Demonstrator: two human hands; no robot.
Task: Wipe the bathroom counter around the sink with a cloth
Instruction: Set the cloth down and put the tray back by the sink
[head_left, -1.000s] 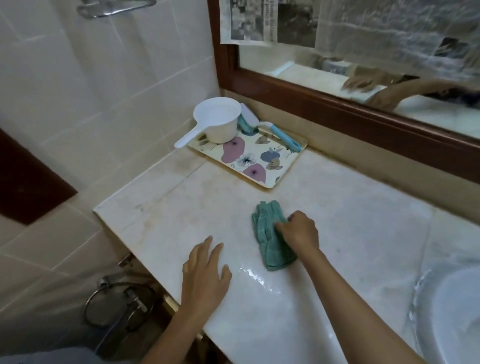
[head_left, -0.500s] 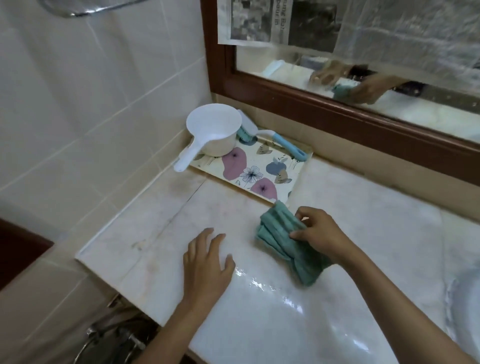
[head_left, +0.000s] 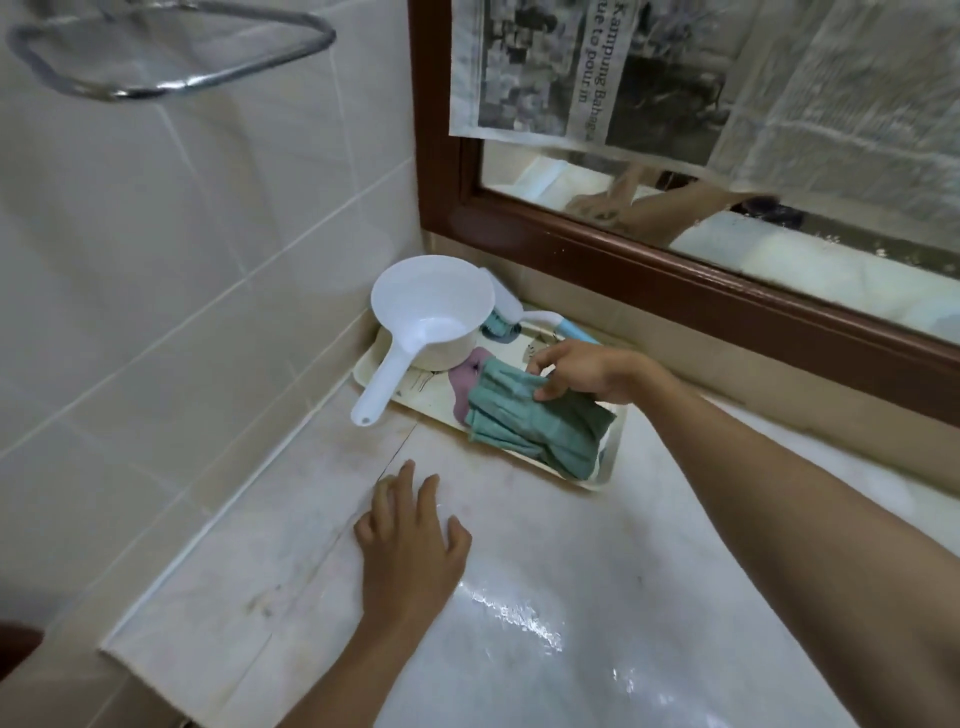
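- Counter (head_left: 597, 545): we see a pale, marble-like slab with faint veins. It is dull and brown-stained toward the left edge, and glossy with a wet sheen at the near right.
- Left hand (head_left: 410, 540): it lies palm down on the counter near the left edge, with straight, slightly spread fingers that hold nothing.
- Right hand (head_left: 587, 371): it reaches to the far side over the tray, with thumb and fingers pinching the top edge of the cloth.
- Cloth (head_left: 540, 428): this is soft teal fabric, bunched into long folds. It sits over the near right part of the tray, and we cannot tell whether it rests there or hangs from the fingers.
- Tray (head_left: 366, 364): it is a cream rectangle with rounded corners, a raised rim and printed mauve flowers. It stands on the counter in the far left corner.
- Dipper (head_left: 431, 322): this round bowl of smooth white plastic has a long flat handle. It stands upright on the far left of the tray, and the handle juts out past the rim.
- Brush (head_left: 550, 319): we note a white body, blue grip and teal bristles, lying behind the dipper.
- Mirror (head_left: 675, 291): it has a thick frame of dark brown wood, with the glass partly covered by newspaper (head_left: 545, 67).
- Towel ring (head_left: 171, 52): a bent chrome loop hangs on the glossy beige wall tiles (head_left: 182, 234).
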